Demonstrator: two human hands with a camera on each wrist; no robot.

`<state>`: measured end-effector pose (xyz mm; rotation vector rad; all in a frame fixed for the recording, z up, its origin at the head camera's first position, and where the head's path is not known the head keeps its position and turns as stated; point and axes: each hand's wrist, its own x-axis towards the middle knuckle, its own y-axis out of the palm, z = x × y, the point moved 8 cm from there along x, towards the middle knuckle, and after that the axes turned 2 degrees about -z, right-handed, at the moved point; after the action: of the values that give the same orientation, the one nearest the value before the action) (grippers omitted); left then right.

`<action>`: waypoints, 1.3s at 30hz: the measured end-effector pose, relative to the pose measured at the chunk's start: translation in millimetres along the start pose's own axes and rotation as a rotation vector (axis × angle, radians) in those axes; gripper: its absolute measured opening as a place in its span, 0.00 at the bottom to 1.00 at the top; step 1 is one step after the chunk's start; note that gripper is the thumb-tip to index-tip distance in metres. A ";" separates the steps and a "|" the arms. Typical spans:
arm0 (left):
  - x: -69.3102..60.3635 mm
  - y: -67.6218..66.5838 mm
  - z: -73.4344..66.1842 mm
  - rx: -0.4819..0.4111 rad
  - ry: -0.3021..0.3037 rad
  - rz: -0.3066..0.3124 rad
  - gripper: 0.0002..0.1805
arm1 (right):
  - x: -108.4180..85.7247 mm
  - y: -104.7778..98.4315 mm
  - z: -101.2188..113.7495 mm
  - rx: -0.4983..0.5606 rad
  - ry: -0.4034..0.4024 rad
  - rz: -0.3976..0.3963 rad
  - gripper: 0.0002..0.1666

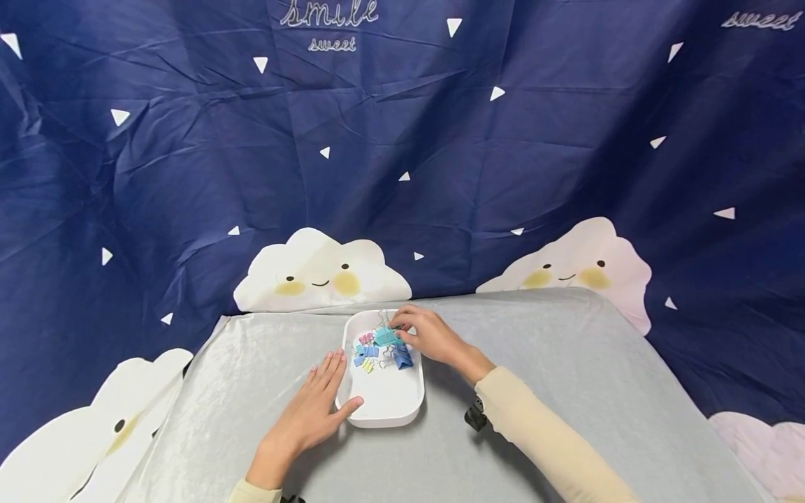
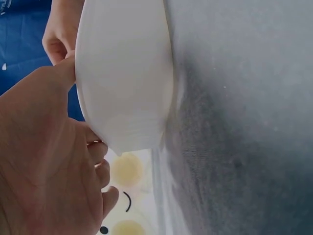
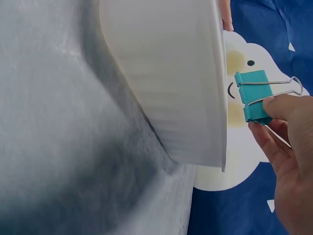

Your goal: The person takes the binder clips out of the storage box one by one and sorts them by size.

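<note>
Teal binder clip [image 3: 255, 93]: pinched in R grip, raised over far half of white tray [image 1: 385, 399], just above rim lvl & apart from rim in R wrist view; wire handles pointing up.
R grip [image 1: 430, 334]: thumb on one face, fingertips round the other side; pinching that one clip only.
Clip feel: prob. light, stiff metal body w/ springy wire; painted faces maybe a bit slick; not fragile.
Best hold: flat faces btw thumb & fingertips; go easy on both wires, b/c a hard squeeze would spring it.
L grip [image 1: 317, 405]: fingers straight along tray's L side, thumb across near-L edge; nothing pinched.
White tray: looks like smooth thin plastic; prob. light, semi-stiff, could slide if nudged; take by rim.
Big blue binder clip [image 1: 403, 358]: in tray, R side, near the teal one; same build, prob. among the heavier ones.
Small clips: pink [image 1: 366, 338], blue [image 1: 370, 351], yellow [image 1: 367, 365], loose in tray; fiddly, fingertip pinch on body; wires may snag neighbours.
Surface [image 1: 534, 349]: grey cloth, prob. soft.
</note>
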<state>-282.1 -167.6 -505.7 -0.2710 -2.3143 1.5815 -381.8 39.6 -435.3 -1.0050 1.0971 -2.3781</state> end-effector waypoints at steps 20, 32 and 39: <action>1.5 -1.9 -0.1 -0.009 0.001 0.017 0.51 | -17.4 -33.2 -29.2 -0.002 0.050 -0.093 0.10; 0.6 -0.7 -0.4 -0.027 -0.012 0.026 0.51 | -30.4 -51.2 -50.6 0.011 0.106 -0.151 0.10; 0.1 -1.1 0.0 -0.029 -0.013 0.022 0.51 | -36.4 -59.4 -67.6 -0.010 0.138 -0.181 0.10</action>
<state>-282.1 -168.0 -504.7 -0.2950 -2.3535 1.5664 -405.6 133.7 -437.4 -0.9948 1.1086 -2.6225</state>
